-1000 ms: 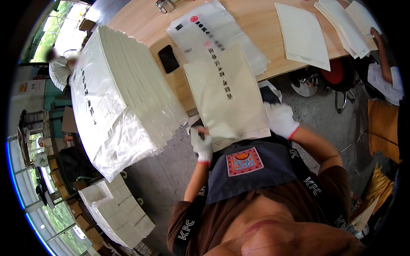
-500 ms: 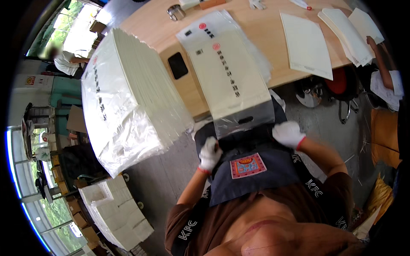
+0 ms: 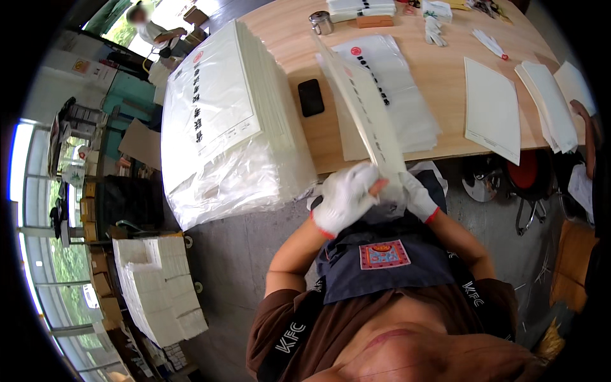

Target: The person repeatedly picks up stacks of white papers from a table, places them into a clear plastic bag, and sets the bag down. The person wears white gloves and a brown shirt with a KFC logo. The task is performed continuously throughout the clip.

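Gloved left hand [image 3: 347, 198] and right hand [image 3: 417, 196] both closed on near end of cream envelope [image 3: 363, 105]. Envelope held on edge, long axis running away from body toward upper left, over counter [image 3: 445, 83] edge. Hands at lower end, left slightly nearer. Plastic-wrapped stack [image 3: 223, 121] just left; phone [image 3: 310, 97] beside.

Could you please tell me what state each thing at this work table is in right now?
cream sheet: tilted up on edge, lower end held.
left hand: gloved, gripping the sheet.
right hand: gloved, gripping the sheet.
clear bags: lying flat, stacked.
wrapped paper stack: tall, in plastic.
black phone: flat, screen dark.
metal cup: upright.
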A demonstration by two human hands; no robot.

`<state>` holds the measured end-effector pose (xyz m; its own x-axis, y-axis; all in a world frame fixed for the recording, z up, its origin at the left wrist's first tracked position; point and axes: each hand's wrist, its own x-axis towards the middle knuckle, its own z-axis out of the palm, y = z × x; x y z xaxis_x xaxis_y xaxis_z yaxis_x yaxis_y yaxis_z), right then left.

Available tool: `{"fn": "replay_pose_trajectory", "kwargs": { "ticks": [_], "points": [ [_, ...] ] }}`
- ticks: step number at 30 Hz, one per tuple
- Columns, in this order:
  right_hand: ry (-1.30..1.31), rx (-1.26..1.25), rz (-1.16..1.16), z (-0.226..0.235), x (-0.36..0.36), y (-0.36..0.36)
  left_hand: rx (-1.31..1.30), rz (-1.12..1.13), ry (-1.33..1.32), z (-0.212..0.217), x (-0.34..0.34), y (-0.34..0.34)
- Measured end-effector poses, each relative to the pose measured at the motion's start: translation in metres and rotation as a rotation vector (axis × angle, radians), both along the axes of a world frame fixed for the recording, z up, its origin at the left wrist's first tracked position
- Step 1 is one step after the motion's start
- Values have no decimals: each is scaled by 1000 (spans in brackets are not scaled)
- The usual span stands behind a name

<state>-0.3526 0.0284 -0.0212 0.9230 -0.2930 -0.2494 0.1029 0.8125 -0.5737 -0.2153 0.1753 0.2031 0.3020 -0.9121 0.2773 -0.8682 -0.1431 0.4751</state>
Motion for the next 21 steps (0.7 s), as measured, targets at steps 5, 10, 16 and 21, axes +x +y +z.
{"fn": "replay_pose_trajectory", "kwargs": {
  "ticks": [5,10,16,21],
  "points": [
    [-84,-257,57,147,76,-1,-406,273,-254,78,24,98],
    [-139,-918,325,272,186,10,-958,870,131,137,115,171],
    [-72,-1067,482,285,211,23,-362,1128,-41,43,198,252],
    [-58,-760,662,211,131,18,-867,821,-138,-149,160,251]
  ]
}}
